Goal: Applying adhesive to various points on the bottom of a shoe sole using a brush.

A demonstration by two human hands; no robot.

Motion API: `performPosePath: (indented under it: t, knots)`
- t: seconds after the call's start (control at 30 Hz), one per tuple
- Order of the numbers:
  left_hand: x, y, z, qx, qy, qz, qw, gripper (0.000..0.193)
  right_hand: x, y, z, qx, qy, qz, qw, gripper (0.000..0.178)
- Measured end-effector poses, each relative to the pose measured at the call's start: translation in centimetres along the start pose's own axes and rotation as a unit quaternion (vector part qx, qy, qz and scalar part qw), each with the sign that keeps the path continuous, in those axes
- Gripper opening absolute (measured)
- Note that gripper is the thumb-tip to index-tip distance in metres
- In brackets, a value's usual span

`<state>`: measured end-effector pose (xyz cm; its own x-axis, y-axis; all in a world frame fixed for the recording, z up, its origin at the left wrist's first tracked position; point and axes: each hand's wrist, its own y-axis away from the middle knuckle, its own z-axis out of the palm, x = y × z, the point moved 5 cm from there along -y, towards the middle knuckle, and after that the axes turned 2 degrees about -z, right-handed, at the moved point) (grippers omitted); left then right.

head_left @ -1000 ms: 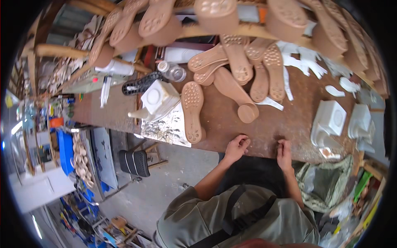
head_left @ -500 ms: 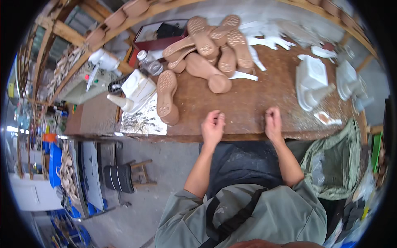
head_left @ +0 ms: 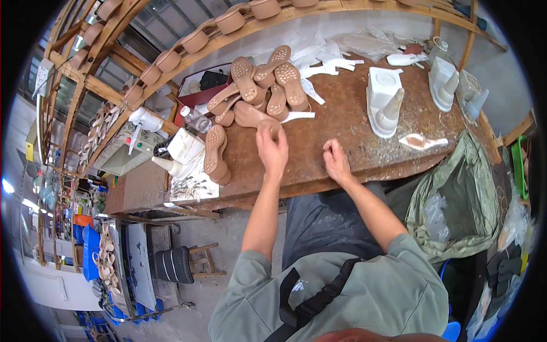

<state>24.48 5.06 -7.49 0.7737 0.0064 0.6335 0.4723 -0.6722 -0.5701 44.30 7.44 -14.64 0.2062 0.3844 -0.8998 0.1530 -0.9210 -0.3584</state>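
Well, at the far left of the bench a white container with a cone beside it stands on a smeared silvery sheet, with a clear bottle just behind. Next comes a lone tan sole, studded with small dimples and lying near the front edge. Further right, a smooth tan sole lies at the front of a heap of dimpled soles, its round heel toward the person. The left hand reaches over that heel, fingers bent; whether they grip it, I cannot tell. The right hand is curled into a loose fist above the bench, well apart from the soles. Beyond it stand a second white container, a white strip with a brown patch, and, below the bench's right end, an open green sack.
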Motion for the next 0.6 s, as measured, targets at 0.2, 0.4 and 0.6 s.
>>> performPosePath:
  t: [0.2, 0.4, 0.6]
  knots:
    - [-0.6, -12.6, 13.0, -0.208, -0.128, -0.101, 0.964, 0.051, -0.3, -0.3, 0.4, -0.069, -0.029, 0.013, 0.997, 0.032]
    - [-3.9, -16.9, 19.3, -0.279, 0.026, -0.232, 0.932, 0.038, 0.5, -0.7, 1.0, -0.06, -0.108, 0.09, 0.988, 0.046]
    - [-0.2, -3.4, 11.8, -0.301, 0.452, -0.337, 0.769, 0.032, -2.0, -1.8, -3.5, 0.047, 0.075, -0.059, 0.994, 0.094]
